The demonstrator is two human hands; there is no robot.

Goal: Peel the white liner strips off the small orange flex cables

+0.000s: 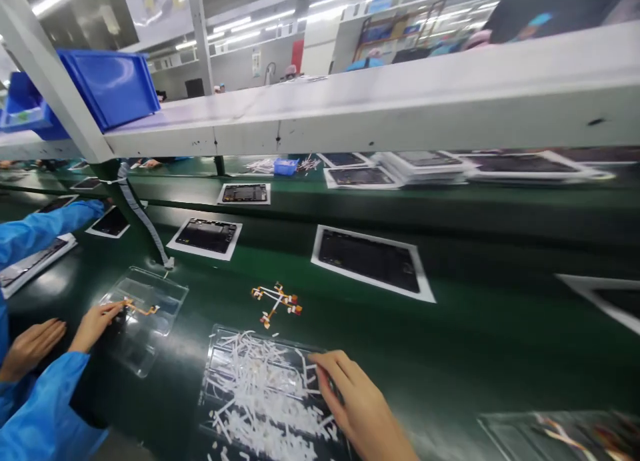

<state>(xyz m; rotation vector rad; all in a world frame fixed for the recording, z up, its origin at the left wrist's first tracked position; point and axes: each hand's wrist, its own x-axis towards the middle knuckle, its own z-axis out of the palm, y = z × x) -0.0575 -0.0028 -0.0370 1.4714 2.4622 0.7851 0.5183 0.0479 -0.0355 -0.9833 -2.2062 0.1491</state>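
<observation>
My right hand (pixel 350 397) comes in from the bottom edge with a bare wrist. Its fingers are slightly bent and apart, resting on the right edge of a clear plastic tray (pixel 220 354) filled with several loose white strips (pixel 260 394). Nothing shows between the fingers. Just beyond the tray, a small orange and white flex cable part (pixel 276 302) lies on the green belt. My left hand is out of the picture.
At the left, a co-worker in blue sleeves has one hand (pixel 95 322) on a second clear tray (pixel 165 294) and the other hand (pixel 30 346) beside it. Tablet housings on white sheets (pixel 369 261) ride the green conveyor (pixel 475 354). Above is a grey shelf (pixel 400 107) with blue bins (pixel 113 84).
</observation>
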